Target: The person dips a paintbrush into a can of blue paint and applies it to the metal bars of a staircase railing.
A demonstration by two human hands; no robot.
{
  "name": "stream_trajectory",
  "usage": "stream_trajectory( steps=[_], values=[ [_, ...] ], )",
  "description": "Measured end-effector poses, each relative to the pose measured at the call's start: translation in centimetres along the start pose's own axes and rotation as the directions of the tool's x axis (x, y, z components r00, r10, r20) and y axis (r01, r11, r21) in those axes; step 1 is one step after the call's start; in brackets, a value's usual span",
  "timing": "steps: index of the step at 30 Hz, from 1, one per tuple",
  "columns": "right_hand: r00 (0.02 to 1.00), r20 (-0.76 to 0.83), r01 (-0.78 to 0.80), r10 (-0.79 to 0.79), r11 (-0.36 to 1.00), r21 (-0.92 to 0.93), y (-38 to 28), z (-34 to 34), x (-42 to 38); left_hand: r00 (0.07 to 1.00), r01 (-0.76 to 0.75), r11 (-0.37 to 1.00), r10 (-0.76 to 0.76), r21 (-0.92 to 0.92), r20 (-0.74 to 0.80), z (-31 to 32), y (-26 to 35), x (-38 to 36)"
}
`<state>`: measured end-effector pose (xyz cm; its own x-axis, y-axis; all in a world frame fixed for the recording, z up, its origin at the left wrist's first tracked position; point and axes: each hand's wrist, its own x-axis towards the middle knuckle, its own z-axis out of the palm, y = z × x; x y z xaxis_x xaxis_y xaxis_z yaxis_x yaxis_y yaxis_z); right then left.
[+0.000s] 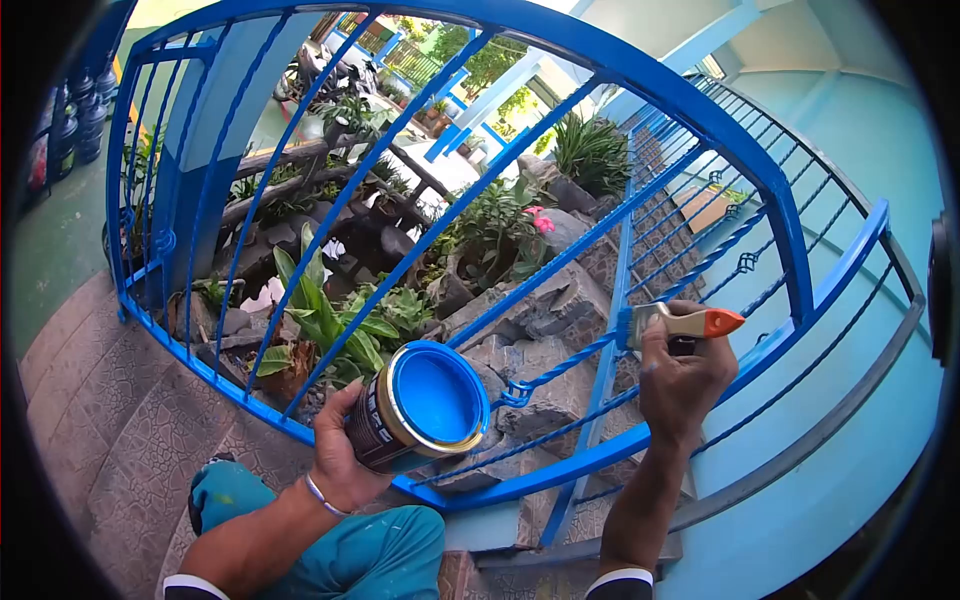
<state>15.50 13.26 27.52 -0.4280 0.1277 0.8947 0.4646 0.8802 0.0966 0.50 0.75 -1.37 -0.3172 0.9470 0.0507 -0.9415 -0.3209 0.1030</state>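
Note:
My left hand grips an open tin of blue paint, tilted toward me so the blue paint inside shows. My right hand holds a paintbrush with a pale handle and orange end. Its bristles touch a twisted bar of the blue metal railing. The railing slopes down a staircase and curves across the whole view. My knee in teal trousers shows at the bottom.
Behind the railing lies a rock garden with green plants and a pink flower. Patterned stone steps descend at the left. Water bottles stand at the far left. A light blue wall rises on the right.

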Motion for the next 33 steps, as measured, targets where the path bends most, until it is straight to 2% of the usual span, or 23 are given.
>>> stream_trajectory(
  steps=[2, 5, 8, 11, 14, 17, 18, 21, 24, 27, 30, 33],
  values=[
    [0.995, 0.091, 0.039, -0.045, 0.997, 0.064, -1.1, 1.8, -0.7, 1.0, 0.001, 1.0, -0.001, -0.023, -0.001, 0.1, 0.0, 0.1],
    [0.907, 0.418, 0.104, -0.049, 0.988, -0.11, -0.9, 4.2, -1.2, 1.0, 0.001, 0.998, -0.002, -0.07, -0.007, 0.6, 0.0, -0.4],
    [0.864, 0.5, 0.152, -0.062, 0.978, -0.14, 0.1, 4.5, -0.6, 1.0, -0.023, 0.99, 0.023, -0.138, -0.003, 1.0, 0.1, -0.4],
    [0.901, 0.431, 0.076, 0.038, 0.967, -0.245, -0.9, 1.8, 2.2, 1.0, -0.013, 0.983, 0.013, -0.185, -0.001, 0.9, 0.1, -0.6],
    [0.944, 0.322, 0.043, 0.07, 0.943, -0.331, -1.6, -0.3, 4.5, 1.0, -0.013, 0.983, 0.013, -0.183, 0.003, 1.3, 0.1, -0.6],
    [0.966, 0.256, -0.018, 0.039, 0.996, -0.084, -3.3, 0.9, 3.7, 1.0, -0.003, 0.98, 0.008, -0.199, 0.023, 1.5, 0.1, -0.6],
    [0.957, 0.289, 0.029, -0.02, 0.999, -0.025, -3.1, 1.9, 3.0, 1.0, -0.004, 0.98, 0.009, -0.201, 0.022, 1.5, 0.2, -0.7],
    [0.854, 0.52, 0.005, 0.016, 0.999, -0.038, -3.3, 4.4, 1.3, 1.0, -0.009, 0.979, 0.013, -0.203, 0.021, 1.8, 0.2, -1.0],
    [0.791, 0.611, 0.034, -0.027, 0.999, 0.0, -0.7, 7.1, -0.6, 0.999, -0.019, 0.98, 0.025, -0.198, 0.028, 1.8, 0.5, -1.1],
    [0.767, 0.642, 0.066, -0.009, 0.996, -0.064, 0.4, 7.7, -1.3, 0.999, -0.012, 0.981, 0.018, -0.193, 0.028, 1.7, 0.6, -1.1],
    [0.777, 0.629, 0.108, 0.002, 0.985, -0.137, 0.1, 6.7, -0.3, 1.0, 0.004, 0.976, 0.003, -0.218, 0.031, 1.8, 0.7, -1.0],
    [0.812, 0.579, 0.091, 0.081, 0.961, -0.263, -0.5, 4.6, 2.9, 1.0, 0.01, 0.973, -0.004, -0.231, 0.026, 2.1, 0.7, -1.1]
  ],
)
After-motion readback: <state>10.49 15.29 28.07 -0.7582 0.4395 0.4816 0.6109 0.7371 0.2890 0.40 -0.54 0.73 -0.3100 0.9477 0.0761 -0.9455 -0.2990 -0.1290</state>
